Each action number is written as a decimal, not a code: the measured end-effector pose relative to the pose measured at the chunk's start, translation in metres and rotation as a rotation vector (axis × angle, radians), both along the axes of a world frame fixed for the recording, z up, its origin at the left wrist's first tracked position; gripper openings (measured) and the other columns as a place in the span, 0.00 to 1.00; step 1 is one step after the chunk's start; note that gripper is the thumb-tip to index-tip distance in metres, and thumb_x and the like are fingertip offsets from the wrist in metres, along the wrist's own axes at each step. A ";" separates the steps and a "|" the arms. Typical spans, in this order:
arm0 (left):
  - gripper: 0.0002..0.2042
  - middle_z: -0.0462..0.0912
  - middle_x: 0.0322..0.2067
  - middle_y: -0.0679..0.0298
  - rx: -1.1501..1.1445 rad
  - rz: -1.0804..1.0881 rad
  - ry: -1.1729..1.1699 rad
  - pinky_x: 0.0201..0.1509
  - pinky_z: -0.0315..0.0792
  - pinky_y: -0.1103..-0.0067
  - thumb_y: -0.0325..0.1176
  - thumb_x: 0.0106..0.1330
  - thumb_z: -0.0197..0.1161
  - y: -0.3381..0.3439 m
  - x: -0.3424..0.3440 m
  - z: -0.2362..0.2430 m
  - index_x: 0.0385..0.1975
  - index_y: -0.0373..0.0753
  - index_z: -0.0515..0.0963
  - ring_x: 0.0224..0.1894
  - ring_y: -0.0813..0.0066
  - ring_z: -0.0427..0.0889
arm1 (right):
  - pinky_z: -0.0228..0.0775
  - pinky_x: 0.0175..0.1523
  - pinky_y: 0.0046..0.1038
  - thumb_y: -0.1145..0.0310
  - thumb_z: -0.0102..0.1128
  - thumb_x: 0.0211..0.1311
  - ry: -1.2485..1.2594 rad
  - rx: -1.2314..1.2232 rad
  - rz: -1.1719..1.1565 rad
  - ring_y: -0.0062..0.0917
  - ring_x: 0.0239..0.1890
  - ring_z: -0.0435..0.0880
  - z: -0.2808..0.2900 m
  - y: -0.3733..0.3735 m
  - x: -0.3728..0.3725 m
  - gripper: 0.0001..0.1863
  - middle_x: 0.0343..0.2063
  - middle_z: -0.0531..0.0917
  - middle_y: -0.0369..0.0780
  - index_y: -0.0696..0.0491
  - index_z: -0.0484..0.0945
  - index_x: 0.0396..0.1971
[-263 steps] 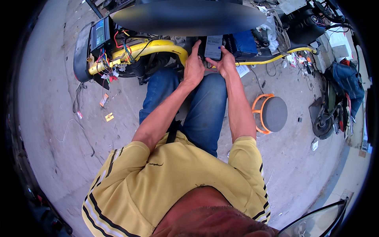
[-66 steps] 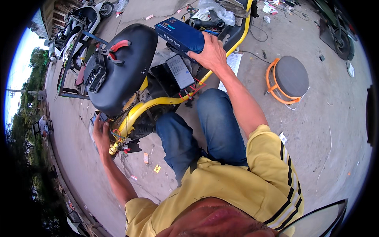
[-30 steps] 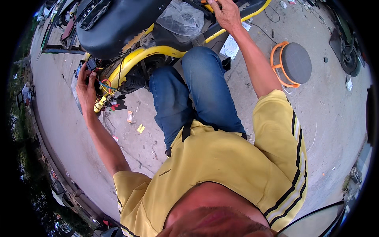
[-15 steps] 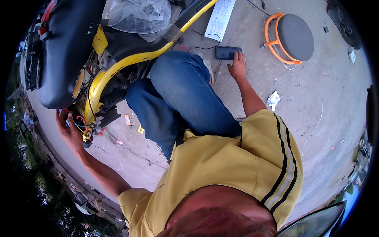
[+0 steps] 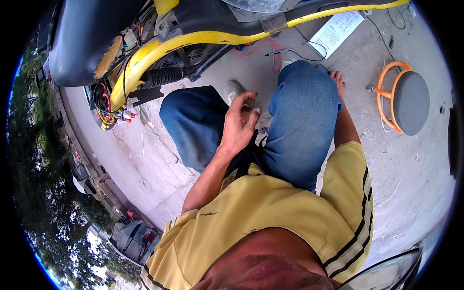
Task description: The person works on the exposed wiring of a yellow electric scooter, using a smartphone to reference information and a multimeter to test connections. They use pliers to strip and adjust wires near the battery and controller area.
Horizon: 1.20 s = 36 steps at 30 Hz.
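My left hand (image 5: 239, 125) hovers in front of my knees, its fingers bent and the thumb apart from them. Nothing shows in its grasp. Beyond my right knee, my right hand (image 5: 339, 83) is low at the ground, its fingers at the near edge of a dark phone (image 5: 323, 69). The knee covers part of this hand and of the phone. At the upper left stands a two-wheeler with a yellow frame tube (image 5: 193, 39) and a black seat (image 5: 87, 43). A bundle of coloured wires and connectors (image 5: 107, 111) hangs loose from its end.
Red and black test leads (image 5: 274, 50) lie on the concrete beyond my feet, near a white printed box (image 5: 337, 31). An orange-framed stool (image 5: 411, 101) with a grey seat stands at the right. A shock absorber (image 5: 162, 77) shows beneath the frame tube.
My left hand has left the wire bundle and come right, in front of my knees. My right hand remains by the phone. The view has shifted, and my knees are spread wider.
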<state>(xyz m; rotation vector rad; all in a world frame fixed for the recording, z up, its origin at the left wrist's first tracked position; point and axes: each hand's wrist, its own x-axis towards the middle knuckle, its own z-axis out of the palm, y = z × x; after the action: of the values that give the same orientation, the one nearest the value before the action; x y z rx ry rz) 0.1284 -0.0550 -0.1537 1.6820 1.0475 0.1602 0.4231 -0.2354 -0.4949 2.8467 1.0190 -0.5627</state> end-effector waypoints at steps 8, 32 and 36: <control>0.53 0.65 0.68 0.37 -0.182 0.680 0.334 0.69 0.68 0.61 0.50 0.57 0.76 0.115 0.058 -0.290 0.73 0.27 0.50 0.69 0.45 0.70 | 0.78 0.50 0.42 0.59 0.54 0.71 0.067 0.216 -0.305 0.39 0.47 0.84 0.064 -0.059 -0.069 0.14 0.45 0.80 0.42 0.54 0.72 0.46; 0.49 0.62 0.59 0.37 0.337 0.441 0.417 0.65 0.72 0.60 0.38 0.48 0.79 0.121 0.064 -0.325 0.66 0.25 0.54 0.62 0.43 0.70 | 0.79 0.49 0.36 0.68 0.60 0.67 0.212 0.311 -0.418 0.33 0.45 0.85 0.164 -0.173 -0.205 0.13 0.44 0.82 0.42 0.55 0.74 0.48; 0.46 0.63 0.57 0.41 0.404 0.303 0.189 0.65 0.69 0.61 0.32 0.48 0.77 0.058 0.066 -0.253 0.67 0.28 0.57 0.57 0.40 0.71 | 0.79 0.48 0.35 0.69 0.61 0.67 0.211 0.364 -0.412 0.32 0.45 0.85 0.153 -0.172 -0.209 0.13 0.44 0.82 0.42 0.55 0.75 0.48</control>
<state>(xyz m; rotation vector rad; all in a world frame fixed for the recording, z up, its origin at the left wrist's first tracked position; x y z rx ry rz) 0.1943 0.0026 -0.4067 1.9139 1.4871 0.4406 0.2141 -0.4074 -0.3422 3.4147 0.6007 -0.7932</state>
